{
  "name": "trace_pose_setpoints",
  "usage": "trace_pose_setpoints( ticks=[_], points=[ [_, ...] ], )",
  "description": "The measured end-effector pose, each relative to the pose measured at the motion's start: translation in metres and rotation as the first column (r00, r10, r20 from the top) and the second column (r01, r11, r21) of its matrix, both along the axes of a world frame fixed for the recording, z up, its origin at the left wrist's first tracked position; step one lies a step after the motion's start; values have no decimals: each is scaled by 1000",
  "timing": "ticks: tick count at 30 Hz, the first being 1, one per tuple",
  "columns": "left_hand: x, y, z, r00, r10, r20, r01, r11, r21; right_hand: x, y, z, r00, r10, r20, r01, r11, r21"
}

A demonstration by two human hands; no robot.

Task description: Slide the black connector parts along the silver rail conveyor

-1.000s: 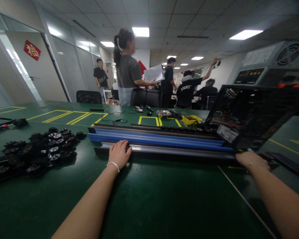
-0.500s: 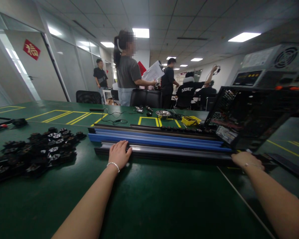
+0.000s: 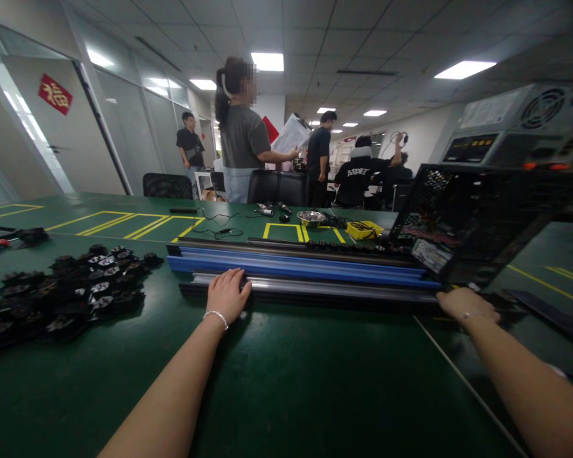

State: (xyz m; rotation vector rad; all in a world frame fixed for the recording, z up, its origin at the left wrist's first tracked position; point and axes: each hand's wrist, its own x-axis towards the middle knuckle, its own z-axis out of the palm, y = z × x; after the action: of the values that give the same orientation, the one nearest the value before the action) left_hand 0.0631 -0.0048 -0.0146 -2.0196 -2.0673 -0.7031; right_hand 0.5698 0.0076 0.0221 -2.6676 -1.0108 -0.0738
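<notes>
My left hand [image 3: 228,296] is laid over the left part of a long black metal rail [image 3: 334,291], fingers curled over its top and thumb on the near side. At the rail's right end, my right hand [image 3: 466,305] is closed around it, with its fingertips mostly hidden. Directly behind and parallel lies a long blue rail [image 3: 305,266], and past that a thin dark rail [image 3: 291,250]. All of them lie lengthwise across the green table [image 3: 315,381].
Many black parts [image 3: 100,280] are heaped on the left. An open computer case [image 3: 477,222] stands at right, power supplies [image 3: 516,121] stacked on top. Farther back are a metal bowl [image 3: 310,219] and a yellow tray [image 3: 364,229]. Several people are beyond the table.
My hands keep their hold on the black rail, which has hardly moved; the view has shifted slightly. In the background, a standing person in dark clothes has lowered an arm.
</notes>
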Motion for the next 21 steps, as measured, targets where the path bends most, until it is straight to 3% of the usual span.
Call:
trace_pose_setpoints(
  ticks=[8,21],
  points=[
    [-1,2,-2,1000,3,-3,-3,1000,1,-7,-2,5,999,-21,-33,17,993,-116],
    [-1,2,-2,1000,-1,3,1,1000,3,-19,-11,7,1000,9,-26,-12,991,-135]
  ],
)
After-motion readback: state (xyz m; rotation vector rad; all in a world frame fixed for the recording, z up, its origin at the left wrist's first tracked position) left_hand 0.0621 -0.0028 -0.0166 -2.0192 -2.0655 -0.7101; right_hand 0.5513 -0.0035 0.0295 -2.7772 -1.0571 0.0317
